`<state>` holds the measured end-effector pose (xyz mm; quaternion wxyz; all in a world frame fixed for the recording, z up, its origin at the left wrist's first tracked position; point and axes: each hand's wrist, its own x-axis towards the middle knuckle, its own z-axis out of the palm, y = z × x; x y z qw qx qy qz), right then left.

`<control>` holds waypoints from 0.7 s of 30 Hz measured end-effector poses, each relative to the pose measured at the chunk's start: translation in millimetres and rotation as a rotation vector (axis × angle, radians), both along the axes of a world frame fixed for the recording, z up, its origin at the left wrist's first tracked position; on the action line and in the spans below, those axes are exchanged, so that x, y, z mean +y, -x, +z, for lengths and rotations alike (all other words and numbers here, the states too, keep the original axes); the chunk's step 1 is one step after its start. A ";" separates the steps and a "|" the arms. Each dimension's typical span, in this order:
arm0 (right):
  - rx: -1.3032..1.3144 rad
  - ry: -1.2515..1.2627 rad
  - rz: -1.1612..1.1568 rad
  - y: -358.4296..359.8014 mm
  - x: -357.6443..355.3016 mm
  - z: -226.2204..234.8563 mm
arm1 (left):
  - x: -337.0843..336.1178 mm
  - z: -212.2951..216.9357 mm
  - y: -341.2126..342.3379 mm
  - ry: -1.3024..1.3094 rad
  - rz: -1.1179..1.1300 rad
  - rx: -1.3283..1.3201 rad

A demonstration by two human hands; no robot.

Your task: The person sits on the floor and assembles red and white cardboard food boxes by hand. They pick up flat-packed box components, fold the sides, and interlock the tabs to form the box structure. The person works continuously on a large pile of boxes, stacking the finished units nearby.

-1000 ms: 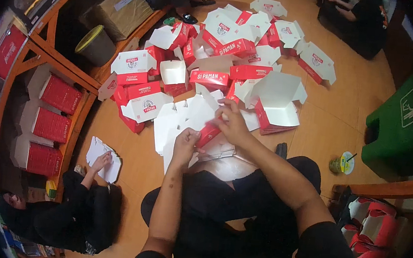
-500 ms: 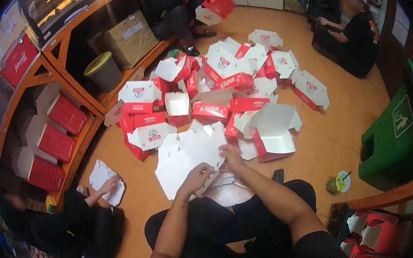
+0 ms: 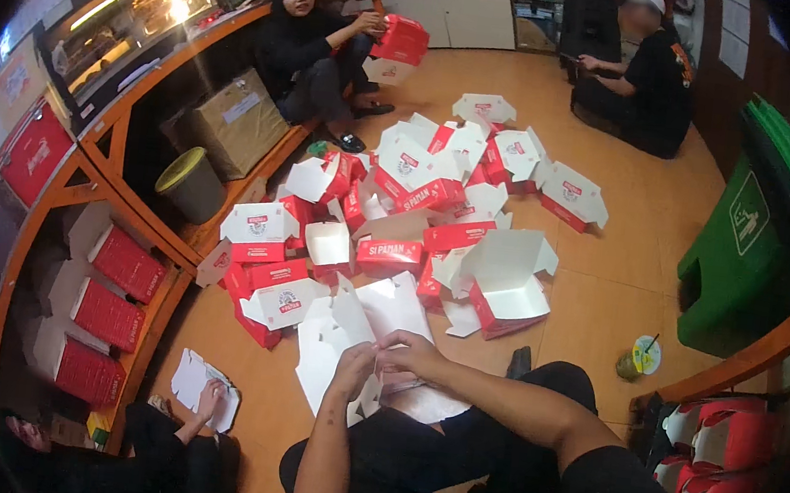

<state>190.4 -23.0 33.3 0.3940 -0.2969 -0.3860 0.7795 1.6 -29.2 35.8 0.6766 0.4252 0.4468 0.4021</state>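
Flat white unfolded cardboard box blank (image 3: 358, 333) lying on the orange floor (image 3: 599, 304) against the knees, near a heap of folded red-and-white cartons (image 3: 398, 218). Left hand (image 3: 352, 368) and right hand (image 3: 413, 351) both pinching its near edge. Probably light, thin, easily creased; best taken along stiff fold lines.

Both hands (image 3: 384, 360) apparently pinching flat white carton (image 3: 349, 332).
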 end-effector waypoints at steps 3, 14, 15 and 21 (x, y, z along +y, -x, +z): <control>-0.002 -0.086 0.013 -1.2 -0.7 2.2 | -2.5 -1.1 2.0 0.001 -0.029 -0.017; -0.088 -0.171 0.131 -15.5 9.0 9.1 | -5.0 13.5 -3.4 -0.023 -0.062 -0.064; -0.088 -0.161 0.140 -15.5 9.0 12.6 | -4.2 9.7 1.7 -0.021 -0.045 -0.055; -0.189 -0.084 0.036 -8.5 6.3 23.9 | -9.4 5.2 5.7 -0.069 0.055 0.030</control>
